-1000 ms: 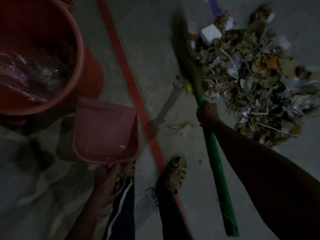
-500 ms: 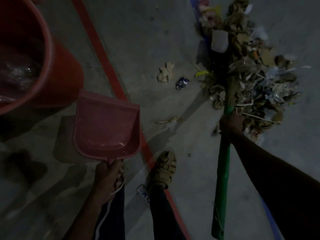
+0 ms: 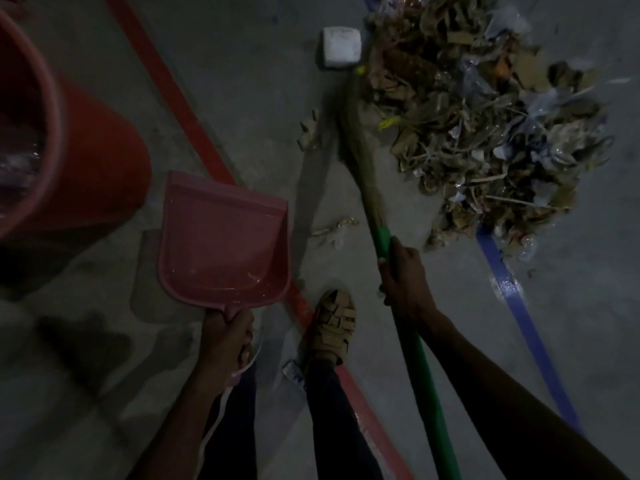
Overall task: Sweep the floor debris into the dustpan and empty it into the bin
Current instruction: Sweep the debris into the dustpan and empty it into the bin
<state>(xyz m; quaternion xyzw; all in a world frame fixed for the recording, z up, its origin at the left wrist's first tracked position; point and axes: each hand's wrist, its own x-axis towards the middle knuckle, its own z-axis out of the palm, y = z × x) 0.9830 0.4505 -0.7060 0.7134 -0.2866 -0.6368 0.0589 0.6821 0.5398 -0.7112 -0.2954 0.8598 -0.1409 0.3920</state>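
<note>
Debris lies heaped on the floor at one o'clock, none yet in the dustpan gripped by the left hand beside the bin at nine o'clock, while the right hand clenches the broom, so nearly everything remains.

No text, label, brand or number was legible, dim and blurred view, faint marks on a wrapper beside the sandal stayed unreadable
</note>
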